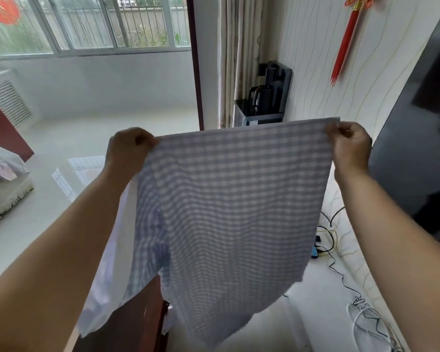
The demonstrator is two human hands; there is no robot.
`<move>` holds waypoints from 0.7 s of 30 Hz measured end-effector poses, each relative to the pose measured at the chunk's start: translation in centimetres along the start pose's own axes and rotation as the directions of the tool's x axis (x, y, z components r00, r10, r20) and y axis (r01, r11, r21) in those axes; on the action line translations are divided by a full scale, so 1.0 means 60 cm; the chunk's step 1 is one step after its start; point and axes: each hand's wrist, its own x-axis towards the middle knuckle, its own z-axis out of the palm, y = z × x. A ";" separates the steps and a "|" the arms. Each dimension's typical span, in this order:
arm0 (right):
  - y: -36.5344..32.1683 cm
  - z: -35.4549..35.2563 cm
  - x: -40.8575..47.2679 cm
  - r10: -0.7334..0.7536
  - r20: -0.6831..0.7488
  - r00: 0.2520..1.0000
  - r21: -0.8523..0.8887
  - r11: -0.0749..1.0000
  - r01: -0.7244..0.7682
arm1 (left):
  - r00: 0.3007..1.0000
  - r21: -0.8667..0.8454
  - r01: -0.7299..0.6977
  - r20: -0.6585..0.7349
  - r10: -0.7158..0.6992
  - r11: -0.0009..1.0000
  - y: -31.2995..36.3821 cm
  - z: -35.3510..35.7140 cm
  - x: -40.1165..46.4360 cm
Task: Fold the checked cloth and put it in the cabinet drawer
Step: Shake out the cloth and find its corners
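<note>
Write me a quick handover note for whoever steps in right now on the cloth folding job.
Left hand: grips the top left corner of the checked cloth.
Right hand: pinches the top right corner.
Cloth: held up in the air, stretched between both hands, hanging down; the left side looks doubled over.
Done: cloth picked up and spread.
Left: finish folding, then put it in the cabinet drawer; no drawer is clearly in view.

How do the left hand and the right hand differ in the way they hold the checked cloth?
The left hand grips the top left corner of the checked cloth lower in the picture, and the right hand pinches the top right corner higher, so the top edge slopes. Cloth bunches and folds below the left hand, while below the right hand it hangs flat. Both hands hold the cloth up in the air, spread wide.
</note>
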 end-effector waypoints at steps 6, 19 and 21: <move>0.020 0.012 -0.004 0.010 0.064 0.998 -0.119 0.993 -0.003 | 0.990 -0.080 0.132 0.060 -0.127 0.988 -0.033 0.025 -0.020; 0.068 0.015 -0.030 0.229 0.124 0.965 -0.059 0.973 -0.223 | 0.965 -0.065 0.138 -0.216 -0.149 0.988 -0.009 0.053 -0.025; 0.078 0.013 -0.041 0.190 0.076 0.979 -0.137 0.974 -0.179 | 0.969 -0.085 0.200 -0.133 -0.210 0.976 -0.014 0.067 -0.036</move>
